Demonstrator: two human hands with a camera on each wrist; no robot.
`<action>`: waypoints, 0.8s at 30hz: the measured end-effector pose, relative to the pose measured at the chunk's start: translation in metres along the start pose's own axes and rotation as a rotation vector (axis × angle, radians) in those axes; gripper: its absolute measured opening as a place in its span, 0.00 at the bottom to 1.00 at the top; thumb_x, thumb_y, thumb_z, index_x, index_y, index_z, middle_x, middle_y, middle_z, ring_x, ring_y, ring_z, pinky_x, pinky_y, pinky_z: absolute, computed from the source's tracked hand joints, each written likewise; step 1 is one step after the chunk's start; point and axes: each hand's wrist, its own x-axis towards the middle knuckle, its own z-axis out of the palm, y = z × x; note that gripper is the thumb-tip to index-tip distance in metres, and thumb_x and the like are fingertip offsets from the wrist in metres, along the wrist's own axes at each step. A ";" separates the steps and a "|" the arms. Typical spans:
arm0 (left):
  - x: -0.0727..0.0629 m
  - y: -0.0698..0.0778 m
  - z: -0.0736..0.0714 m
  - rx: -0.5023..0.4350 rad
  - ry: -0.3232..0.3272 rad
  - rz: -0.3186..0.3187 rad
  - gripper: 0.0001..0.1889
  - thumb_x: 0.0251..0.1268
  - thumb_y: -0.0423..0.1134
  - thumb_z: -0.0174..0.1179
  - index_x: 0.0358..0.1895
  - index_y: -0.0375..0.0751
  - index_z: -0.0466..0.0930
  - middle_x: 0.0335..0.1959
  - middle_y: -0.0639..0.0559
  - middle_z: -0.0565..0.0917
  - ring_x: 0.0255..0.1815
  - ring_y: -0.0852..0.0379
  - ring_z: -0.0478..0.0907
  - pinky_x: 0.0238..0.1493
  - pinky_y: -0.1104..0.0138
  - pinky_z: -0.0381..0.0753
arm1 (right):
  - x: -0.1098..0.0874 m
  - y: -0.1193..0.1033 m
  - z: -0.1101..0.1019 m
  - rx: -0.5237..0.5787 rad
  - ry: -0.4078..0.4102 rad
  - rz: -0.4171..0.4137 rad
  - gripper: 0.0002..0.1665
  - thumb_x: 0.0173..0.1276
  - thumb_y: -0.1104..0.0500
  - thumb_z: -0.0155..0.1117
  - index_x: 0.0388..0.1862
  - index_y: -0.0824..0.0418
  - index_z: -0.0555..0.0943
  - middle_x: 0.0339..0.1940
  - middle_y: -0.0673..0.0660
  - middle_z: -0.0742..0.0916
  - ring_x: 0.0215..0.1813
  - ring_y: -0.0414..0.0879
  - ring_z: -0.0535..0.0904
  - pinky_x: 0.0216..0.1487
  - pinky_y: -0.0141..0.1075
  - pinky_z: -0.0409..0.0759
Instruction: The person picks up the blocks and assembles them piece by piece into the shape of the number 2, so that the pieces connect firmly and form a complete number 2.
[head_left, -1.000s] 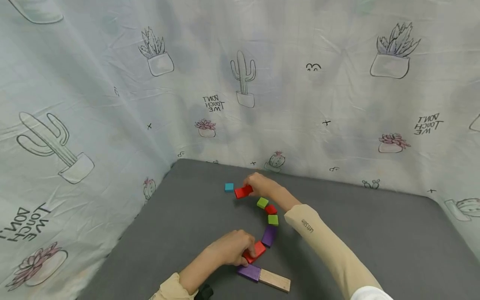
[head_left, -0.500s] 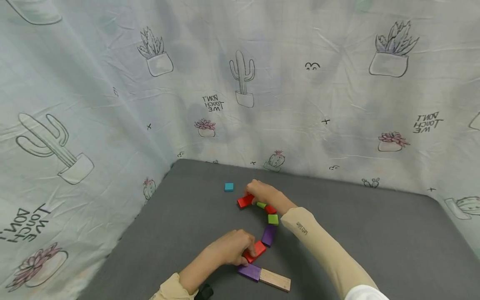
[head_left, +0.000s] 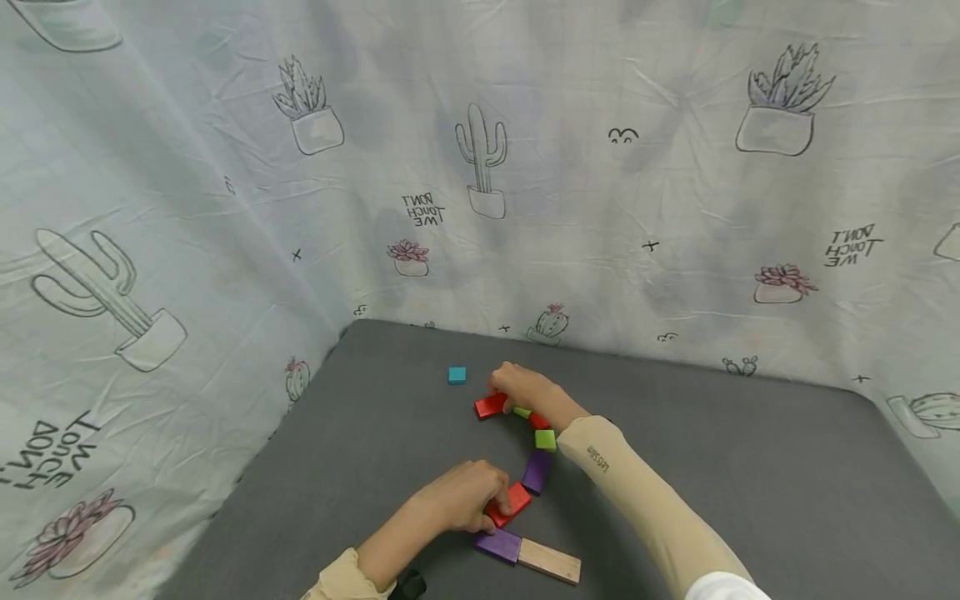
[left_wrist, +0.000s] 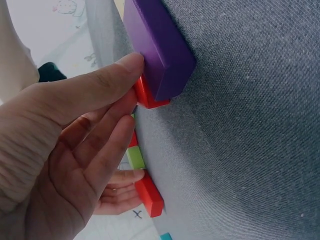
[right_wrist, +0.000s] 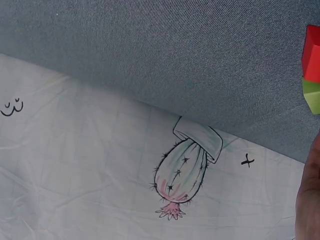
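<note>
Wooden blocks form a curved line on the grey table. At the near bend, my left hand (head_left: 465, 497) pinches a red block (head_left: 517, 498); its thumb touches the adjoining purple block (head_left: 498, 545), which stands large in the left wrist view. A plain wood block (head_left: 550, 560) abuts that purple one. At the far end, my right hand (head_left: 523, 385) grips another red block (head_left: 490, 406) by its right end, beside a partly covered green block (head_left: 522, 412). The right wrist view catches only an edge of this hand (right_wrist: 309, 195), near a red and a green block.
Between the hands, the line continues with a small red block (head_left: 538, 421), a green block (head_left: 545, 440) and a purple block (head_left: 537, 472). A blue block (head_left: 457, 376) lies apart at the far left. A cactus-print curtain (head_left: 570, 167) hangs behind the grey table (head_left: 712, 467).
My right hand has brought its red block nearer and slightly right, away from the blue block and down beside the green one; it has barely moved over the last half second. The left hand stays put.
</note>
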 end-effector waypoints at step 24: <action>0.000 0.001 0.000 -0.017 0.013 -0.011 0.12 0.42 0.36 0.78 0.33 0.50 0.88 0.29 0.69 0.79 0.35 0.72 0.77 0.39 0.80 0.75 | 0.019 -0.002 -0.005 -0.008 -0.169 0.207 0.15 0.48 0.65 0.78 0.33 0.58 0.81 0.33 0.52 0.80 0.37 0.44 0.75 0.40 0.37 0.77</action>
